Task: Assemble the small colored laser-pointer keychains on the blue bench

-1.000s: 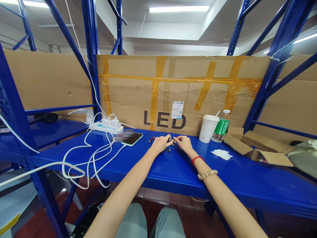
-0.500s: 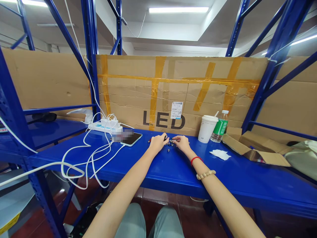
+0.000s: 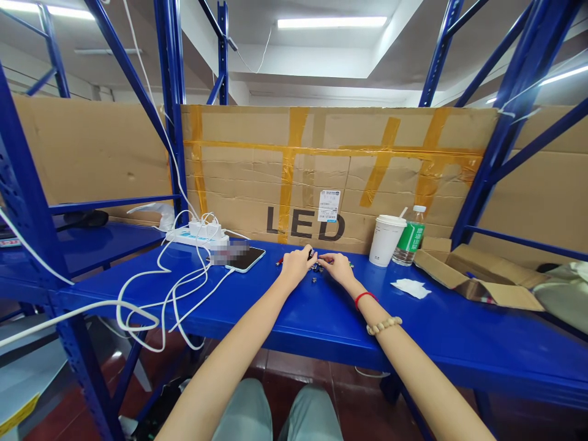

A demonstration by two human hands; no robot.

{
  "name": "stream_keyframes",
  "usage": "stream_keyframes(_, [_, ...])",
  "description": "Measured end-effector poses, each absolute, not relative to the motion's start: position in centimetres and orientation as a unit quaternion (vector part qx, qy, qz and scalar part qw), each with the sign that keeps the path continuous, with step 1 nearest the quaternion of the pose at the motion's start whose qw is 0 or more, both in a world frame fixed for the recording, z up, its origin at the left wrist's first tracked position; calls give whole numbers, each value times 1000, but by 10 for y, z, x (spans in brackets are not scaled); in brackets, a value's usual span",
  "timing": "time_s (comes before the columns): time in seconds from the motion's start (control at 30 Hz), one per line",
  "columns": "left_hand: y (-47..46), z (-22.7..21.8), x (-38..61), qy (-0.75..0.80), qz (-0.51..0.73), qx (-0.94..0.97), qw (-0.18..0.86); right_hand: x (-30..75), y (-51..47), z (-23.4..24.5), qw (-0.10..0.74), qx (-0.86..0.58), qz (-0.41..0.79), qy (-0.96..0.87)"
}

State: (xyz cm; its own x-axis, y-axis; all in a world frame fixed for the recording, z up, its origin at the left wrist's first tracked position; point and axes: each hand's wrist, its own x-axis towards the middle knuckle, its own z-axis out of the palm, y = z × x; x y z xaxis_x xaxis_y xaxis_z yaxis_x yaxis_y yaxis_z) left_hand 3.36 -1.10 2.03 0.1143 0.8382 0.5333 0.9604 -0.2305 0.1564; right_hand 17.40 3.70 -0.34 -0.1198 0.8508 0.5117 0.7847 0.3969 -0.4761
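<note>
My left hand (image 3: 296, 264) is closed, with a small dark piece (image 3: 311, 253) showing at its fingertips; its kind is too small to tell. Close beside it, my right hand (image 3: 337, 267) has thumb and fingers pinched together, and whatever lies between them cannot be made out. Several small shiny metal parts (image 3: 316, 268) lie on the blue table (image 3: 294, 312) between the two hands. One single metal part (image 3: 314, 280) rests a little nearer to me. Something small and red (image 3: 280, 261) shows just left of my left hand, partly hidden.
A phone (image 3: 247, 260) and a white power strip (image 3: 197, 235) with looping cables are on the left. To the right stand a white paper cup (image 3: 386, 242), a green-labelled bottle (image 3: 410, 237), a crumpled tissue (image 3: 410, 288) and an open cardboard box (image 3: 478, 278). A cardboard panel (image 3: 239, 177) closes the back.
My right fingertips have drawn slightly closer to my left hand over the metal parts. The whole view has shifted slightly with my head.
</note>
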Motion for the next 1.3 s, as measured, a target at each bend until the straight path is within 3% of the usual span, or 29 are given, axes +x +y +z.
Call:
stream_keyframes(0.97, [-14,23,31,-622,-273,-729,91,176,36,-4,360,-569,20,-739])
stream_keyframes(1.3, [-13,20,31,-608,-263,-743,96,173,29,0,363,-567,64,-737])
